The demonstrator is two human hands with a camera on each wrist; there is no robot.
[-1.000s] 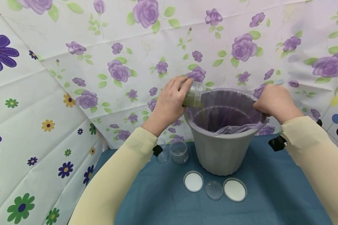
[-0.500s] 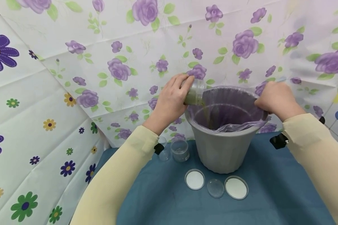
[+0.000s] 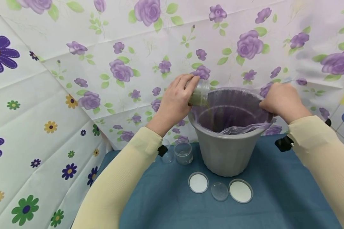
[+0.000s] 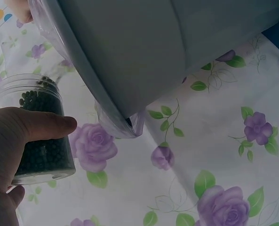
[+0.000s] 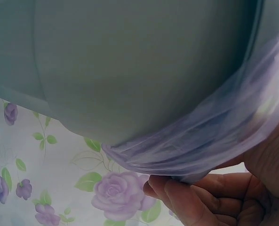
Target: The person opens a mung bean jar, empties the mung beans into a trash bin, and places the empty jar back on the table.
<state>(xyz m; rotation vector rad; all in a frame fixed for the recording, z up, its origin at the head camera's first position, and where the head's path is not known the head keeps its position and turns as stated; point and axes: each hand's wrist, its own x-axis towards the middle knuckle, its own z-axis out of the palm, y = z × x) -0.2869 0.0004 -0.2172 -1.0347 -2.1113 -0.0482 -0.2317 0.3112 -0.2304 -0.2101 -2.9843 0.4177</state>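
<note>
My left hand (image 3: 175, 100) grips a clear jar (image 3: 200, 93) tipped sideways over the left rim of a grey trash bin (image 3: 227, 154). Small green beans (image 4: 43, 153) fill much of the jar in the left wrist view, and a thin stream of them falls into the bin. A thin purple trash bag (image 3: 242, 129) lines the bin and folds over its rim. At the bin's right side, my right hand (image 3: 283, 101) holds the rim; the right wrist view shows its curled fingers (image 5: 188, 202) under the bag's folded edge. The bin's bottom is hidden.
Clear jars (image 3: 184, 153) stand left of the bin, partly behind my left sleeve. In front of it lie two white-lined lids (image 3: 198, 183) and a clear disc (image 3: 219, 191) on the blue cloth (image 3: 166, 203). A flowered sheet (image 3: 149, 47) hangs close behind.
The left hand and jar have shifted slightly right, further over the rim. The falling stream of beans shows more plainly than one second ago. My right hand keeps its hold on the rim.
</note>
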